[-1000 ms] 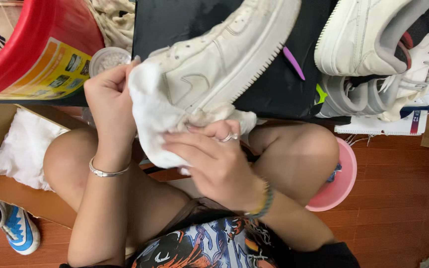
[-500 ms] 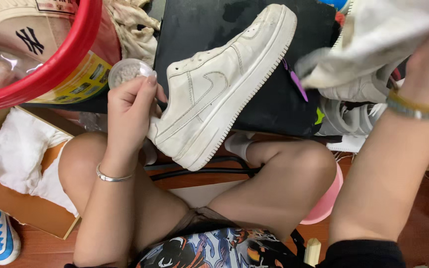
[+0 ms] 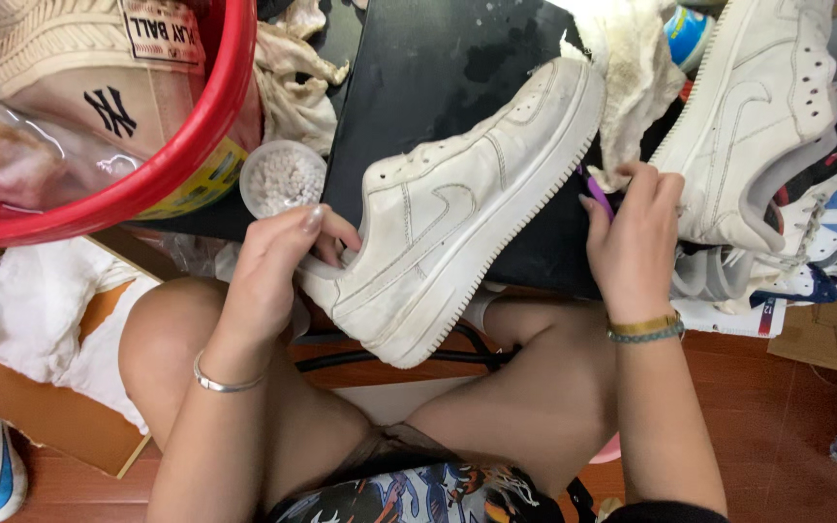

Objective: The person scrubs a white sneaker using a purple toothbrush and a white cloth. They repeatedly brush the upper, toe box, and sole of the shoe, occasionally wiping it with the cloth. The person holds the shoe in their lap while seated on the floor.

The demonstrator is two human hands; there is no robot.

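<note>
So the rag (image 3: 632, 68) is off the shoe (image 3: 457, 223) now: a second ago the right hand was rubbing it over the heel end, half a second ago it was lifted away up right, and now the right hand (image 3: 632, 242) has it bunched against the tabletop (image 3: 438, 58), fingers closed on the rag's lower end and also touching a purple stick thing (image 3: 595, 194) lying by the sole, can't tell if it's actually gripping that one. The left hand (image 3: 278, 266) hasn't let go, fingers hooked into the shoe's opening at the heel, holding it tilted on its side with the toe pointing up and away, heel hanging over the knees. Looks to me like the wiping bit is paused, maybe a tool swap, since the side of the shoe is bare and facing up. Small round tub (image 3: 283, 179) of white grains sits just beside the left hand, red basin (image 3: 215, 145) behind it, second white shoe (image 3: 758, 126) off to the right.
</note>
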